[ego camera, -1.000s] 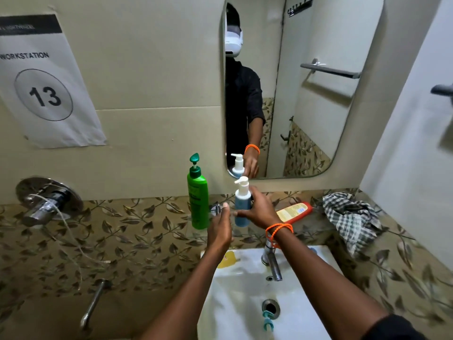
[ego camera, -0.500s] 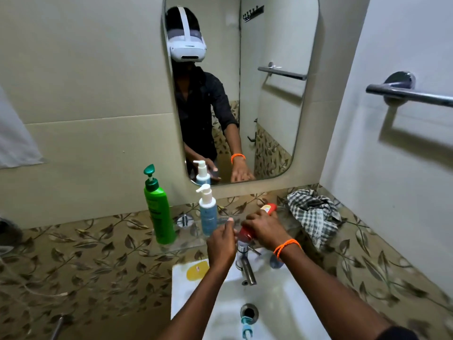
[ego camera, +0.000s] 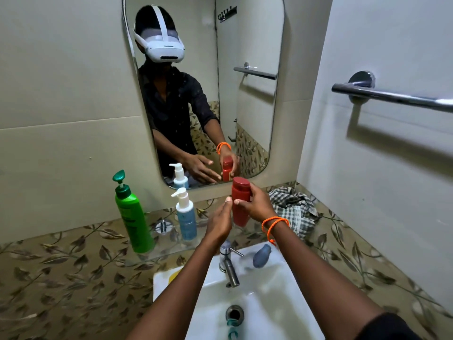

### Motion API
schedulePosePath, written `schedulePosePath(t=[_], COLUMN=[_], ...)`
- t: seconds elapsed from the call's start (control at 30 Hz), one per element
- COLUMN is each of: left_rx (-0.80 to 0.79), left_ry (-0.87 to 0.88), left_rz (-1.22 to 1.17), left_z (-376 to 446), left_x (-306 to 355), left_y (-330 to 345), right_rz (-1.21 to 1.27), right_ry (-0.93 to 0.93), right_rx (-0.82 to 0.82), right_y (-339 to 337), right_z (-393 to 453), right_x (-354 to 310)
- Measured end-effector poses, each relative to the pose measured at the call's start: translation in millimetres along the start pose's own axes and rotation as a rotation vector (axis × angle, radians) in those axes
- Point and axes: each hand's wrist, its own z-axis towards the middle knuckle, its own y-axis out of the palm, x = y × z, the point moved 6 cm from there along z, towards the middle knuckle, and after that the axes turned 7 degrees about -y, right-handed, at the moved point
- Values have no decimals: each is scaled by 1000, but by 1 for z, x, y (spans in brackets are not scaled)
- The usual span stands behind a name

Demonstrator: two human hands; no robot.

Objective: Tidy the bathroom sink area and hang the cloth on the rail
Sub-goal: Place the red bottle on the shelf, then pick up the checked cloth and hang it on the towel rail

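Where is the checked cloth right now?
In the head view, the crumpled black-and-white checked cloth lies on the leaf-patterned counter in the right back corner, just beyond the right hand and below the chrome wall rail.

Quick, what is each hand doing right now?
Left hand: open, thumb near the red bottle, holding nothing.
Right hand: closed around the red bottle.

The towel rail (ego camera: pixel 392 96) and tap (ego camera: pixel 229 266) are polished metal. The sink (ego camera: pixel 269 303) is glossy white ceramic. The red bottle (ego camera: pixel 240 204), green pump bottle (ego camera: pixel 133 222) and blue pump bottle (ego camera: pixel 186 223) look like smooth plastic. The checked cloth (ego camera: pixel 294 209) is crumpled woven fabric.
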Motion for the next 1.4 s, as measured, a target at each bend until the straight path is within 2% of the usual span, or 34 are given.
schedulePosePath(t=[0.13, 0.27, 0.37, 0.43, 0.53, 0.6, 0.67, 0.77, 0.87, 0.93, 1.07, 1.1, 1.17, 1.27, 1.33, 1.4], left_rx=[-30, 61, 97, 136, 215, 251, 290, 340, 214, 86, 16, -32, -197, -294, -384, -624], left_ry=[-2, 61, 65, 74, 117, 145, 194, 313, 455, 509, 649, 645, 614, 509, 381, 280], left_rz=[14, 9, -15, -35, 9, 18, 45, 181, 326, 336, 389, 385, 312, 138, -46, -193], left_z=[-3, -6, -6, -6, -9, -15, -23, -36, -42, -45, -45, -44, -45, -54, -60, -73], left_x=[-3, -3, -7, -8, -8, -8, -6, 4, 26, 47, 104, 117, 139, 156, 162, 169], left_y=[8, 5, 1, -4, -6, -3, 3, 15, 47, 72, 102, 107, 119, 126, 130, 138], right_rz=[10, 14, -51, -230, -707, -850, -845, -702, -388, -309, -288, -270, -127, 344, 556, 610], right_ry=[5, 15, 61, 86, 252, 402, 458, 327, 145, 7, -153, -164, -161, 32, 149, 148], right_rx=[-40, -140, -192, -104, 152, 136, 74, 171, 306, 265, 29, 4, 62, 127, 51, -67], right_y=[-2, -5, -32, -63, -105, -109, -106, -115, -133, -144, -173, -180, -199, -217, -223, -230], right_z=[5, 1, -3, -4, -18, -34, -45, -46, -39, -32, -28, -30, -34, -41, -49, -56], right_x=[4, 7, 17, 31, 55, 78, 92, 86, 55, 22, -37, -48, -65, -74, -81, -93])
